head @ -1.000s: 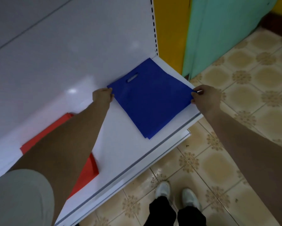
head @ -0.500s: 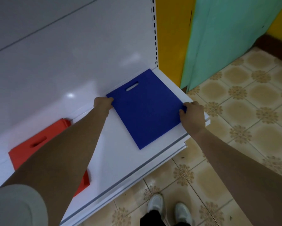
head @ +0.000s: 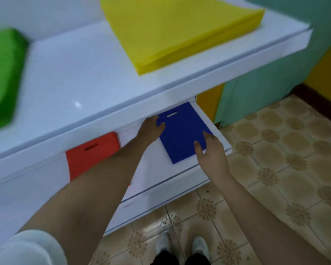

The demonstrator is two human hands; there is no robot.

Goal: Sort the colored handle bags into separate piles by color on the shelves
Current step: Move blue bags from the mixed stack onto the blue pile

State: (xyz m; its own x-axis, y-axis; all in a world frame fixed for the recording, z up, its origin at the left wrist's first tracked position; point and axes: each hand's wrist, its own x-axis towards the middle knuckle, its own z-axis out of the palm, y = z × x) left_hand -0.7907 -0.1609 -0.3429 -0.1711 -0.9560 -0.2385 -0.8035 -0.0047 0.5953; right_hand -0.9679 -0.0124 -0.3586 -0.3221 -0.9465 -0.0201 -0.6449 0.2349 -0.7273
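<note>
A pile of blue handle bags point(head: 181, 134) lies flat at the right end of the lower white shelf point(head: 157, 180), handle slot toward the back. My left hand point(head: 151, 129) rests at the pile's upper left corner, fingertips on the blue fabric. At the pile's front right edge my right hand point(head: 211, 150) hovers with spread, relaxed fingers, holding nothing. A red pile point(head: 92, 155) sits further left on the same shelf, partly hidden by my left forearm. On the upper shelf point(head: 80, 83) are a yellow pile point(head: 172, 33) and a blurred green pile point(head: 2, 73).
The upper shelf's front lip overhangs the back of the lower shelf. A teal panel point(head: 266, 77) stands right of the shelving. Patterned floor tiles point(head: 275, 178) spread to the right, and my shoes point(head: 162, 243) are below the shelf edge.
The view has pulled back and up, bringing the upper shelf with its yellow and green piles into sight. My right hand has let go of the blue pile's edge and spread its fingers.
</note>
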